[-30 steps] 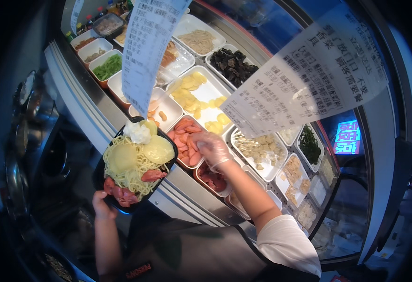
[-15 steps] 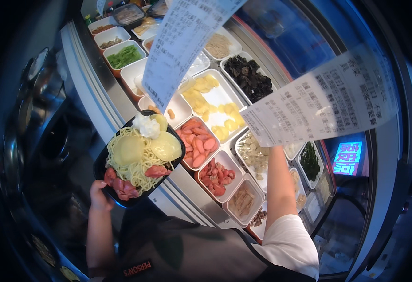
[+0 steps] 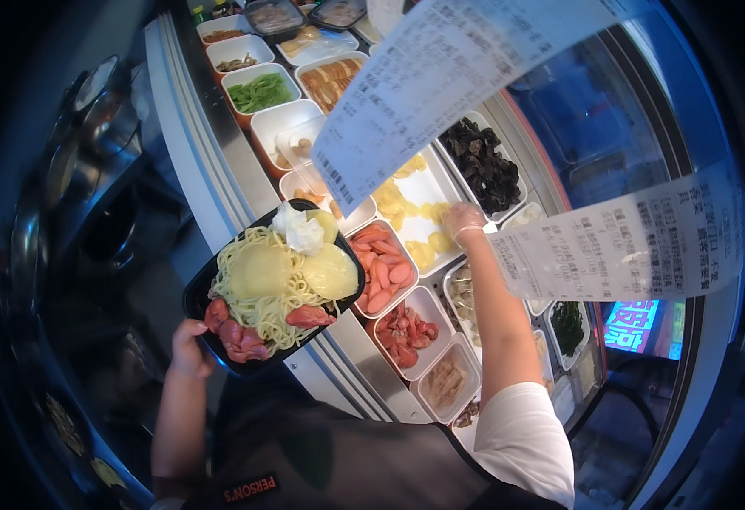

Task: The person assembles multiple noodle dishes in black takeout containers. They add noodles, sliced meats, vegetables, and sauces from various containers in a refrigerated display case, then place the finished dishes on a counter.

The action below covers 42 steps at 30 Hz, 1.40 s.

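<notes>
Over the steel counter rail, my left hand (image 3: pixel 187 347) grips the near edge of the black tray (image 3: pixel 201 293), fingers curled under its rim; it is heaped with yellow noodles (image 3: pixel 263 293), pink sausage pieces and pale slices. My gloved right hand (image 3: pixel 463 223) reaches out over the white tub of yellow slices (image 3: pixel 419 217), beside the tub of black fungus (image 3: pixel 484 170); whether its fingers pinch anything I cannot tell. Paper slips (image 3: pixel 440 81) hang above.
</notes>
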Motion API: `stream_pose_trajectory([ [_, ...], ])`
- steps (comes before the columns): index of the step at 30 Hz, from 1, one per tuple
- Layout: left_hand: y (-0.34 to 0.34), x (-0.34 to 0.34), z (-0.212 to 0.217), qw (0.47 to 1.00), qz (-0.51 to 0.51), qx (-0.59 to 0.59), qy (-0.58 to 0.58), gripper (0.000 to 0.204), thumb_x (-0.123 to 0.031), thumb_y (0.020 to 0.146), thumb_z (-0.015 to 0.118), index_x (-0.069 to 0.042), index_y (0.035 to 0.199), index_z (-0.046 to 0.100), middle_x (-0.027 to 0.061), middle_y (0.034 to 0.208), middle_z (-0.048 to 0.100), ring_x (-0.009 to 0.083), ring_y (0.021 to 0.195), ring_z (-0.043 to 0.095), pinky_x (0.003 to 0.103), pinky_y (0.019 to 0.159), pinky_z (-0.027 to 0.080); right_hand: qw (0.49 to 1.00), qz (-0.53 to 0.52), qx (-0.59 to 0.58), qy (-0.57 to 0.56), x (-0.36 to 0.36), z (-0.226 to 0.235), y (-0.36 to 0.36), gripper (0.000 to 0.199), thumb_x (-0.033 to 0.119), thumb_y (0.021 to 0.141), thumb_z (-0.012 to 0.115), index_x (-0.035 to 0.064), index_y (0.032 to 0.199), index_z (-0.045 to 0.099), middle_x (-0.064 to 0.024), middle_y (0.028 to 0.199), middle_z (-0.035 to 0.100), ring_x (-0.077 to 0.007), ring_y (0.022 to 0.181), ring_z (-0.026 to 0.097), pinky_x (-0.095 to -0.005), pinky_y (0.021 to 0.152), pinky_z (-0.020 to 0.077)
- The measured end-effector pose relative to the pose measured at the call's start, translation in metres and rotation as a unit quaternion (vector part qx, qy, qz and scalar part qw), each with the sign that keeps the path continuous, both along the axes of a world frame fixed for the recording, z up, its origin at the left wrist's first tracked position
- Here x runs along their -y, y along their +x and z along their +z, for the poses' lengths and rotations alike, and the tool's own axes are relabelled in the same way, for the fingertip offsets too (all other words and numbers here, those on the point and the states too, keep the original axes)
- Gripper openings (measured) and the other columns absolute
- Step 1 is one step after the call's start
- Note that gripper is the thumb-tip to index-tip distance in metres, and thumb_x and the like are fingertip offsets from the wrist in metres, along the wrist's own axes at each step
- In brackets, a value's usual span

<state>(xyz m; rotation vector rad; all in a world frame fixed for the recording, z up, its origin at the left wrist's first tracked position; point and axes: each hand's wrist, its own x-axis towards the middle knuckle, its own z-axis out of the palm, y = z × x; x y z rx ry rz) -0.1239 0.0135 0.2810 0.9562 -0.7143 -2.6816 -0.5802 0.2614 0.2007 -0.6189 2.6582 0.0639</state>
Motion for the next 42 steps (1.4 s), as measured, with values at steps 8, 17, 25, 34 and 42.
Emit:
stream_pose_trajectory([
  [8,0.015,0.008,-0.022,0.999,-0.002,-0.025,0.044,0.058,-0.021,0.068,0.051,0.003,0.12,0.047,0.0156,0.117,0.055,0.0288,0.108,0.052,0.04,0.097,0.038,0.988,0.1,-0.036,0.109,0.012,-0.061,-0.031,0.048,0.042,0.083,0.045,0.005,0.109,0.06,-0.0172,0.119,0.054,-0.0297,0.113,0.049,-0.0355,0.095,0.0389],
  [17,0.007,0.001,-0.01,0.999,0.011,-0.011,0.028,0.056,-0.018,0.069,0.051,0.003,0.121,0.046,0.0155,0.118,0.055,0.0283,0.11,0.051,0.039,0.099,0.037,0.934,-0.205,0.072,-0.285,0.01,-0.045,-0.019,0.024,0.016,0.071,0.073,0.0016,0.088,0.063,-0.0082,0.08,0.064,-0.0186,0.075,0.06,-0.0274,0.067,0.0481],
  [25,-0.008,0.0,-0.008,0.999,0.004,-0.026,0.045,0.053,-0.019,0.07,0.05,0.003,0.118,0.048,0.015,0.115,0.056,0.0285,0.108,0.052,0.04,0.097,0.038,0.672,-0.373,0.199,-0.607,-0.041,-0.056,-0.023,0.019,0.007,0.078,0.066,0.003,0.095,0.059,-0.0038,0.082,0.062,-0.0128,0.068,0.057,-0.0242,0.058,0.0447],
  [34,-0.007,-0.008,0.003,0.999,0.006,-0.034,-0.005,0.055,-0.018,0.071,0.05,0.001,0.122,0.045,0.0148,0.119,0.053,0.028,0.109,0.051,0.041,0.098,0.037,0.684,-0.106,0.384,-0.611,0.072,0.196,0.226,0.019,-0.007,0.072,0.065,0.0042,0.085,0.057,-0.0069,0.088,0.061,-0.0154,0.078,0.058,-0.0279,0.068,0.0506],
  [42,-0.005,-0.011,0.016,0.999,-0.006,-0.044,-0.006,0.048,-0.014,0.074,0.049,0.002,0.119,0.047,0.0139,0.113,0.056,0.0263,0.103,0.055,0.041,0.09,0.045,0.801,0.311,-0.127,-0.496,0.126,0.203,0.276,0.025,0.0,0.062,0.072,0.0051,0.084,0.06,-0.0091,0.071,0.056,-0.0271,0.065,0.056,-0.0363,0.06,0.0452],
])
